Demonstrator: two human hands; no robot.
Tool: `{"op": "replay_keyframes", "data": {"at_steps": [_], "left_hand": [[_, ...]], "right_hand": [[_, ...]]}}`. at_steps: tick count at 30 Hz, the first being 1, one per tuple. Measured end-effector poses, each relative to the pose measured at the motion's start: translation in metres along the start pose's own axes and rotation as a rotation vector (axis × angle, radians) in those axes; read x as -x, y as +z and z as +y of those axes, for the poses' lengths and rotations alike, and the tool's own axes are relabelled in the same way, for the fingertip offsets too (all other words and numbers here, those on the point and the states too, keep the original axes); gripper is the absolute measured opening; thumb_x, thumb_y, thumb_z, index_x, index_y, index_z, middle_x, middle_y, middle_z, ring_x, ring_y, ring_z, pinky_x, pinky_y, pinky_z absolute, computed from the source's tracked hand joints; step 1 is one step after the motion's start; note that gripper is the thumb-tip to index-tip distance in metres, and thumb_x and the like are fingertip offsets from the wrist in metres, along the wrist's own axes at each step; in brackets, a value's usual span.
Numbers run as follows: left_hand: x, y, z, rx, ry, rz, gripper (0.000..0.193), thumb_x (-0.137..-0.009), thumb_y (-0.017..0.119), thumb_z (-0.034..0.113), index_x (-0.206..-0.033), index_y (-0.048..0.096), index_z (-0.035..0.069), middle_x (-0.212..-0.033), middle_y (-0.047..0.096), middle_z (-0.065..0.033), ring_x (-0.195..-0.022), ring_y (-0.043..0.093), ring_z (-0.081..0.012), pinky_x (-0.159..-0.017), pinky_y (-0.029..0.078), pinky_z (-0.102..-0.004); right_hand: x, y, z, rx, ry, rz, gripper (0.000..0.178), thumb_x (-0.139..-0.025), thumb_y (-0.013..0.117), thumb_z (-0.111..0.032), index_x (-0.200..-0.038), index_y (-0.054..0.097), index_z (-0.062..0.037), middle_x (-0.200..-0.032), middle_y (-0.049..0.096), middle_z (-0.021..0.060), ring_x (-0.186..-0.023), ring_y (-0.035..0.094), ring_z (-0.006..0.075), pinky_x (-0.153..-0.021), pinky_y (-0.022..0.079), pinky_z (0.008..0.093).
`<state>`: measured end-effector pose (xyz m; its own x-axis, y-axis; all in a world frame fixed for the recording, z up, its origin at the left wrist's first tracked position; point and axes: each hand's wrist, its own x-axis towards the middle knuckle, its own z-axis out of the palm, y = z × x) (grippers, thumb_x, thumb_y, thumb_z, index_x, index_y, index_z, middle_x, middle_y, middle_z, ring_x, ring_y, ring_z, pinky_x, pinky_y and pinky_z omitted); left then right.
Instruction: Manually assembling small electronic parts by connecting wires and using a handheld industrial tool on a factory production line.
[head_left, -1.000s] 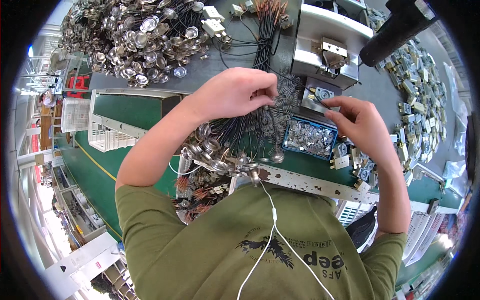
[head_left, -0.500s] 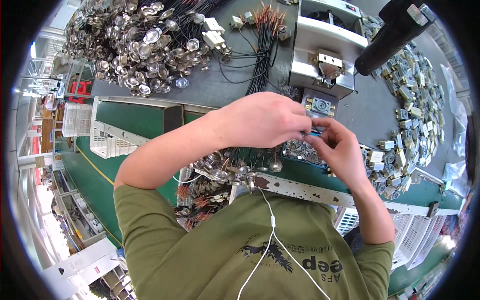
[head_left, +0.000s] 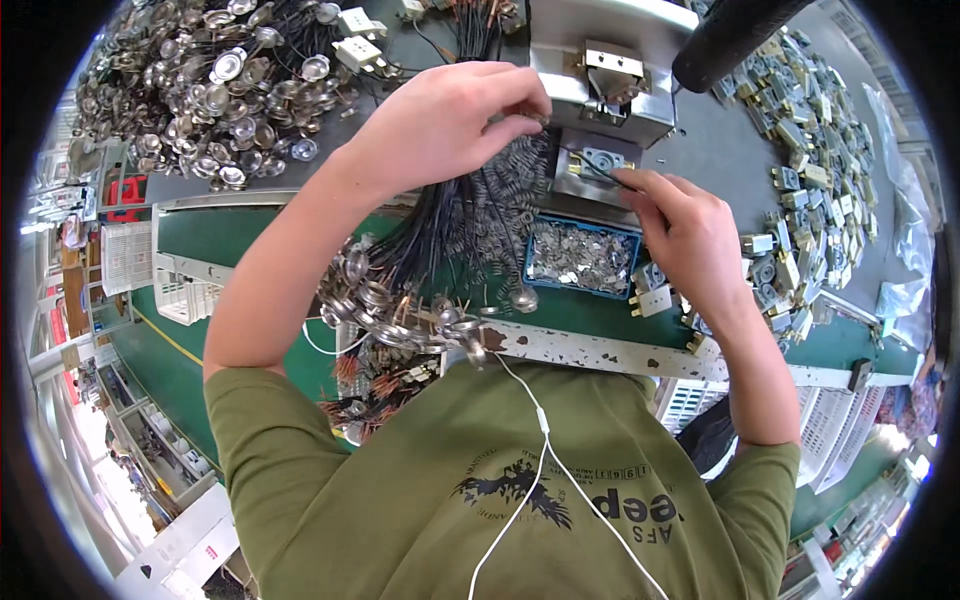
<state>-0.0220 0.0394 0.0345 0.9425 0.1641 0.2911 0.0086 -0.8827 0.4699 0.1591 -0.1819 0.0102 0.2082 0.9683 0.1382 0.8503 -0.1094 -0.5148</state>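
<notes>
My right hand [head_left: 690, 230] pinches a thin black wire [head_left: 592, 166] that runs over a grey square part [head_left: 604, 160] seated on the metal block [head_left: 585, 185] of a small press. At the left of that block my left hand [head_left: 450, 120] is curled. Its thumb and forefinger come together over the edge of a pile of small coil springs [head_left: 510, 190], and what they hold is too small to make out. A bundle of black wires [head_left: 435, 240] hangs below my left wrist, ending near round metal caps [head_left: 375, 300].
A blue tray [head_left: 533, 268] of small metal pieces lies below the press [head_left: 640, 100]. Grey and cream connector parts [head_left: 795, 200] cover the right side. Silvery caps [head_left: 225, 100] are heaped at the far left. A black cylinder [head_left: 735, 45] juts in above the press.
My hands have come apart. The left has moved up and left to the springs, and the right is now beside the press block with the wire. The view has shifted, uncovering the blue tray.
</notes>
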Motion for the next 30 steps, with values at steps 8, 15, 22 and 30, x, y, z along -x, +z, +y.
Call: {"op": "replay_keyframes", "data": {"at_steps": [8, 15, 22, 30], "left_hand": [[-0.019, 0.022, 0.017, 0.029, 0.138, -0.062, 0.014, -0.089, 0.071, 0.011, -0.102, 0.067, 0.006, -0.099, 0.067, -0.0076, -0.091, 0.068, -0.0286, -0.077, 0.055, -0.0382], [-0.030, 0.043, 0.024, -0.064, 0.136, -0.117, 0.013, -0.090, 0.068, 0.018, -0.097, 0.064, 0.007, -0.089, 0.066, -0.0079, -0.089, 0.068, -0.0295, -0.075, 0.055, -0.0403], [-0.027, 0.049, 0.024, -0.175, 0.172, -0.141, 0.007, -0.089, 0.063, 0.012, -0.092, 0.062, 0.007, -0.086, 0.065, -0.0077, -0.087, 0.069, -0.0286, -0.072, 0.055, -0.0414], [-0.030, 0.051, 0.027, -0.125, 0.085, -0.156, 0.010, -0.089, 0.071, 0.016, -0.094, 0.066, 0.009, -0.093, 0.066, -0.0040, -0.086, 0.067, -0.0265, -0.072, 0.055, -0.0390]], "right_hand": [[0.002, 0.027, 0.022, -0.049, -0.065, 0.188, 0.016, -0.088, 0.075, -0.007, -0.104, 0.075, -0.0096, -0.116, 0.071, 0.0053, -0.066, 0.068, 0.0200, -0.063, 0.055, 0.0324], [0.030, 0.012, -0.006, -0.439, 0.259, -0.035, 0.050, -0.083, 0.081, -0.003, -0.129, 0.063, -0.0032, -0.107, 0.068, 0.0047, -0.079, 0.062, 0.0087, -0.070, 0.052, 0.0244], [0.053, 0.023, -0.003, -0.798, 0.366, -0.042, 0.055, -0.089, 0.074, 0.004, -0.139, 0.054, -0.0035, -0.114, 0.065, 0.0068, -0.096, 0.062, 0.0088, -0.082, 0.052, 0.0239], [0.057, 0.024, -0.005, -0.922, 0.405, 0.047, 0.053, -0.091, 0.073, 0.005, -0.139, 0.052, -0.0017, -0.116, 0.065, 0.0075, -0.096, 0.063, 0.0085, -0.085, 0.054, 0.0249]]}}
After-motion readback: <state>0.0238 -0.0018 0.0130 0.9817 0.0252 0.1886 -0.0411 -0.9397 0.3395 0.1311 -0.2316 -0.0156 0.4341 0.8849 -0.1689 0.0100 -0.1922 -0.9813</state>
